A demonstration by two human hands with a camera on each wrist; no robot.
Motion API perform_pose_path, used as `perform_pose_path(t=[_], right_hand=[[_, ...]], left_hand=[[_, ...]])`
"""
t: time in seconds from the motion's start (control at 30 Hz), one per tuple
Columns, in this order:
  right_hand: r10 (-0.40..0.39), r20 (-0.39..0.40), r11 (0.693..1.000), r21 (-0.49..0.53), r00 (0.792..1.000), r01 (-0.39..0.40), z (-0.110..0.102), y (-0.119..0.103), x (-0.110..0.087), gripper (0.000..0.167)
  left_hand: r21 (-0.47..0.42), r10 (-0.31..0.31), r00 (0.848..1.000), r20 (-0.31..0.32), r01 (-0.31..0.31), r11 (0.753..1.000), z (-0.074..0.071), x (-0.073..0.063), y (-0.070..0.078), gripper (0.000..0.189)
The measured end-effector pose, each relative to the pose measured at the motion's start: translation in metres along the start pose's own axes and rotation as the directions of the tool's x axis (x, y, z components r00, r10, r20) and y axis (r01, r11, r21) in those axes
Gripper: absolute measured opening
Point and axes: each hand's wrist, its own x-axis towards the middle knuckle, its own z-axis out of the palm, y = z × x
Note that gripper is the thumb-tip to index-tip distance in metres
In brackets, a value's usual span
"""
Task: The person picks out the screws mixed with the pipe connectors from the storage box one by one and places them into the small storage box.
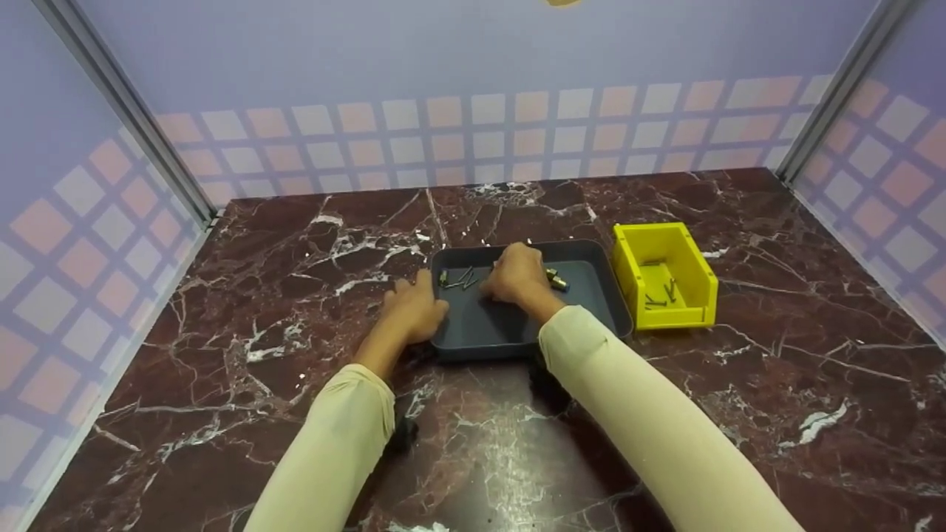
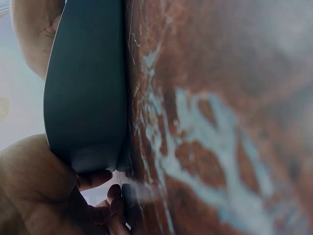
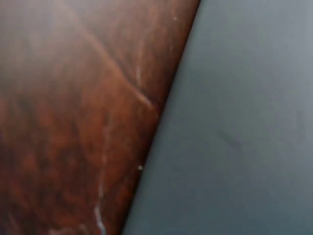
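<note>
In the head view a dark grey tray [image 1: 473, 332] lies on the table. My left hand [image 1: 415, 307] grips its left wall, thumb over the rim and fingers along the outside; the left wrist view shows that hand [image 2: 39, 181] at the tray's outer wall [image 2: 88, 93]. My right hand [image 1: 517, 273] reaches down into the tray with bent fingers. Its fingertips are low beside several loose screws [image 1: 464, 279]; I cannot tell whether it holds one. A small brass fitting [image 1: 443, 278] lies at the tray's left end, and more brass pieces [image 1: 557, 281] lie right of my right hand.
Just right of the tray stands a yellow bin [image 1: 674, 318] with several screws [image 1: 658, 298] inside. The dark red marbled table [image 1: 259, 414] runs back to a tile-patterned wall [image 1: 488, 133], with panels on both sides. Small white specks dot the table behind the tray.
</note>
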Motion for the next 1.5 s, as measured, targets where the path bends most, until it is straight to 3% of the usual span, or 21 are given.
perform_pose_path(t=[0.27,0.37,0.5,0.7,1.0,1.13,1.33,1.5], right_hand=[[-0.006,0.088,1.0,-0.002,0.996,0.006,-0.011,0.007,0.0,0.032],[0.017,0.124,0.999,0.044,0.992,-0.023,-0.018,0.011,-0.001,0.029],[0.058,0.158,0.98,0.179,0.986,-0.086,-0.027,0.018,-0.004,0.022],[0.036,0.175,0.956,0.282,0.984,-0.085,-0.046,0.03,-0.009,0.002],[-0.022,0.199,0.937,0.345,0.98,-0.049,-0.075,0.04,-0.018,0.016],[-0.029,0.206,0.919,0.39,0.978,-0.055,-0.088,0.047,-0.02,0.016],[-0.02,0.217,0.86,0.501,0.976,-0.094,-0.109,0.058,-0.022,0.029],[0.0,0.2,0.826,0.553,0.98,-0.113,-0.127,0.068,-0.026,0.028]], left_hand=[[-0.006,0.004,1.0,0.0,-0.004,1.0,0.002,0.0,-0.001,0.061],[-0.004,0.004,1.0,-0.001,-0.004,1.0,0.002,0.001,-0.001,0.061],[0.005,0.004,1.0,-0.006,-0.004,1.0,0.002,0.001,0.0,0.063],[0.008,0.002,1.0,-0.003,-0.002,1.0,0.001,-0.001,0.0,0.064],[0.017,0.0,1.0,0.01,0.0,1.0,0.0,0.001,0.001,0.064],[0.015,-0.003,1.0,0.018,0.003,1.0,0.001,0.002,0.001,0.062],[0.02,-0.006,1.0,0.016,0.006,1.0,0.001,0.002,0.0,0.062],[0.027,0.005,1.0,0.01,-0.005,1.0,0.001,0.002,-0.001,0.062]])
